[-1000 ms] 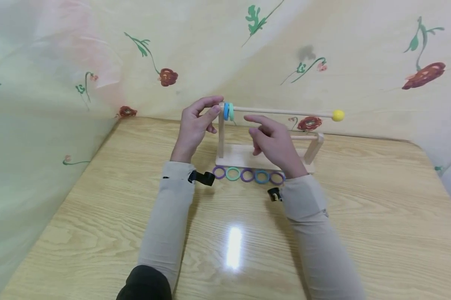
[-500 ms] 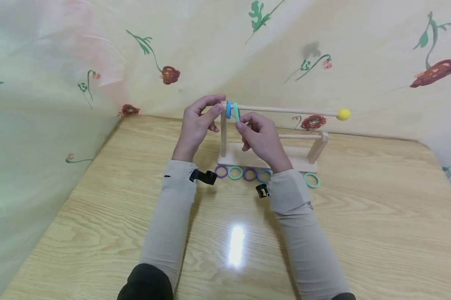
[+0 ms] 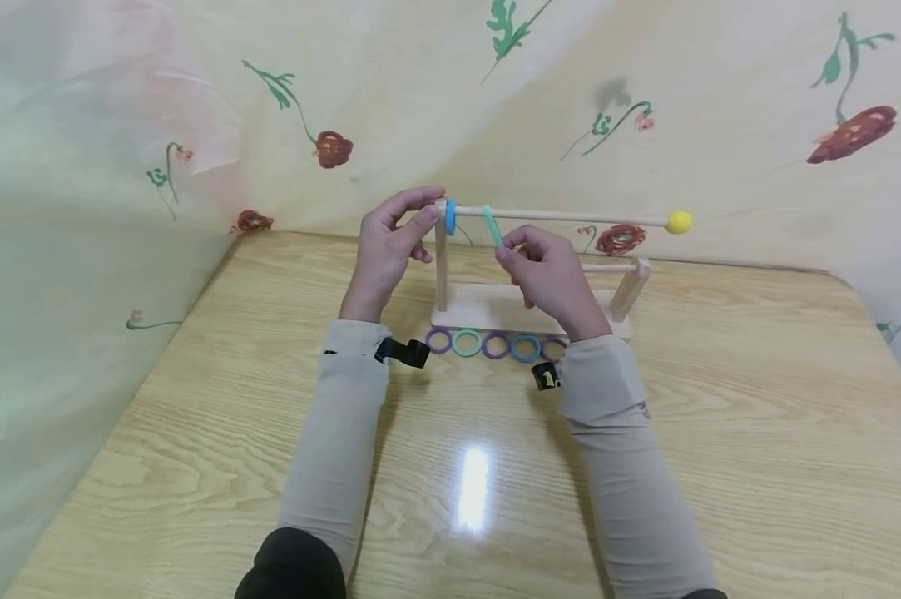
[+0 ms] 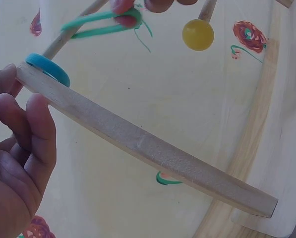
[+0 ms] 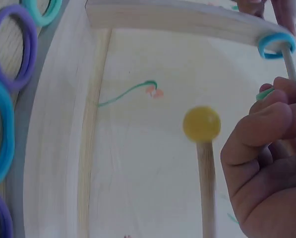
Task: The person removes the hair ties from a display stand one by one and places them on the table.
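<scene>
My left hand (image 3: 392, 249) grips the top of the wooden stand's left post (image 3: 441, 266) between thumb and fingers. A blue ring (image 3: 451, 217) hangs on the upper rod (image 3: 570, 215), close against that post. Further along the same rod is a light green ring (image 4: 103, 25), tilted, with the rod passing through it. My right hand (image 3: 551, 274) pinches this ring's lower edge between thumb and index finger. In the right wrist view, the curled fingers hide most of the green ring (image 5: 265, 93). The upper rod ends at the right in a yellow ball (image 3: 678, 222).
A row of purple, green and blue rings (image 3: 496, 345) lies along the front of the stand's base (image 3: 487, 308); my right wrist covers its right part. A lower rod from the right post (image 3: 630, 287) ends in another yellow ball (image 5: 202, 124). Flowered cloth (image 3: 420, 108) hangs behind the table.
My right hand has taken hold of the light green ring beside the blue one and slid it right along the rod. The left hand stays at the post's top.
</scene>
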Available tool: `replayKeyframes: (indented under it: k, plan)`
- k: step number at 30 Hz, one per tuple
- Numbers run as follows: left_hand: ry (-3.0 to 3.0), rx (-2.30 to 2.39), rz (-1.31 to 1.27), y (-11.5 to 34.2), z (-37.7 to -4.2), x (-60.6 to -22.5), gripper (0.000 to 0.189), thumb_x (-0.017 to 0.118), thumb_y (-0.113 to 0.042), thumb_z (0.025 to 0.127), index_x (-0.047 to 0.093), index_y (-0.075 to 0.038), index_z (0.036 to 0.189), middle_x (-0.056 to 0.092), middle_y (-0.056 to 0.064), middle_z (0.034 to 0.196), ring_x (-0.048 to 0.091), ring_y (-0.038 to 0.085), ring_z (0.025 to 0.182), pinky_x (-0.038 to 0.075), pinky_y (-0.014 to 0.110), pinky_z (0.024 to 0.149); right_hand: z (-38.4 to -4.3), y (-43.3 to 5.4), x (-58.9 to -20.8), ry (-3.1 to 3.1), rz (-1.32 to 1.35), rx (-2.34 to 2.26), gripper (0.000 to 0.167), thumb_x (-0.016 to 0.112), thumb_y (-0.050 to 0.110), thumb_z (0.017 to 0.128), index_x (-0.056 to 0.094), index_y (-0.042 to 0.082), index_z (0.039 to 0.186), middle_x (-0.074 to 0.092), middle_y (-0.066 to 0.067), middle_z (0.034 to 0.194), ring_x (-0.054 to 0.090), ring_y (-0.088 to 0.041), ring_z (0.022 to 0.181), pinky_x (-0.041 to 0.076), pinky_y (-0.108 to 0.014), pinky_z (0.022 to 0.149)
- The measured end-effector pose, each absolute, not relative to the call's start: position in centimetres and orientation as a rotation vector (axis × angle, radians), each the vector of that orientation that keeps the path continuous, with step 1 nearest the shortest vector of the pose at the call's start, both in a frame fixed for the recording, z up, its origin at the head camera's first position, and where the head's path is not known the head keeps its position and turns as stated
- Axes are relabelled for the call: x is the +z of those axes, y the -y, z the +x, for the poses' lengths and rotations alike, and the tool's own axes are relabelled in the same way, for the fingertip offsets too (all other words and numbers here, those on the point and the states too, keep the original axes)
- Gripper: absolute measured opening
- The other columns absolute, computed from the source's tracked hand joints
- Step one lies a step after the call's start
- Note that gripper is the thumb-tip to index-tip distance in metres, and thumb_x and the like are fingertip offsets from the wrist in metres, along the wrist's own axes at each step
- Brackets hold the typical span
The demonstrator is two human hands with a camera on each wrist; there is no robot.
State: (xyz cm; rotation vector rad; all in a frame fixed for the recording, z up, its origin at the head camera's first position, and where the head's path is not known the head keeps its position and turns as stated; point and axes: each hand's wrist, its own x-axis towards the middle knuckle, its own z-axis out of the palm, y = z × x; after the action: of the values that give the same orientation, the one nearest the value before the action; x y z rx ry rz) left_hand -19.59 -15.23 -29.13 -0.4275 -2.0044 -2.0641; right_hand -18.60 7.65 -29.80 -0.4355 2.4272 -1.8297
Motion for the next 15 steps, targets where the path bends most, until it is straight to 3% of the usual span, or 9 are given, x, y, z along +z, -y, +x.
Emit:
replayKeyframes:
  k: [6,15]
  plan:
    - [1.991,-2.066,-0.433,15.4,-19.6,-29.2,0.028,0.064,-0.015,0.101,0.068,-0.003,0.126,0.063,0.010,0.123,0.059,0.019,0.082,0.052,0.022,0.053,-18.7,-9.6,-29.2,-2.302,-0.334,-1.946,0.013,0.062,0.011,0.101,0.063,-0.002,0.100,0.059,-0.009,0.079,0.051,-0.013,0.048,0.054,-0.029,0.047]
    - [1.999,-2.060,-0.420,15.2,-19.5,-29.3,0.028,0.064,-0.016,0.101,0.068,-0.004,0.127,0.062,0.011,0.121,0.059,0.023,0.087,0.053,0.022,0.054,-18.2,-12.8,-28.5,-2.271,-0.254,-1.898,0.015,0.061,0.012,0.103,0.059,-0.002,0.104,0.062,-0.008,0.084,0.054,-0.014,0.049,0.057,-0.031,0.051]
